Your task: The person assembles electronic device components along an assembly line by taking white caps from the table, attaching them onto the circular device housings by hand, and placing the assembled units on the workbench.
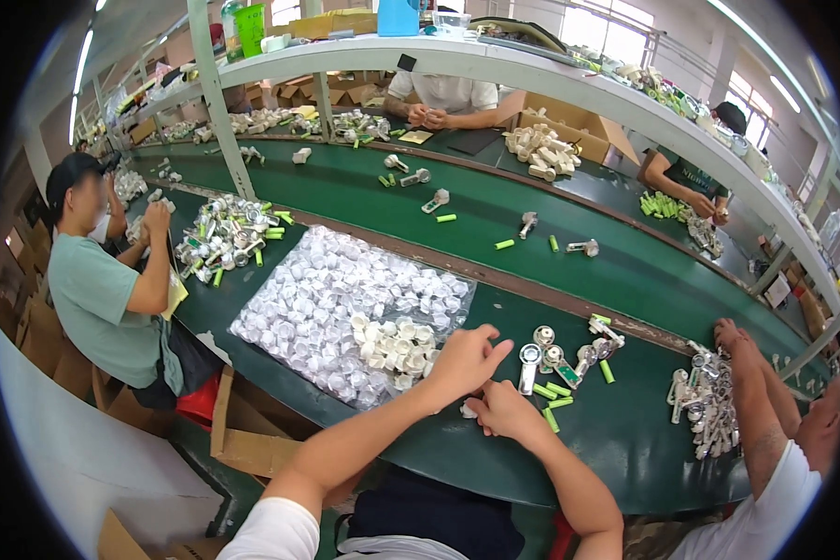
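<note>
Pinching small white piece (pixel 469 410) over counter (pixel 639 453) beside bag (pixel 299 289) | right hand (pixel 506 411) is gripping it | left hand (pixel 467 359) is hovering half-curled, can't tell if holding | piece is looking light, stiff, slick; rim likely suiting fingertips

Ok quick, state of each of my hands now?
Left hand: partly open, nothing visible in it.
Right hand: curled at a small white part; whether gripped, can't tell.

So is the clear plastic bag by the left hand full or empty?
Full, or nearly: white parts crowd the clear bag almost edge to edge.
</note>
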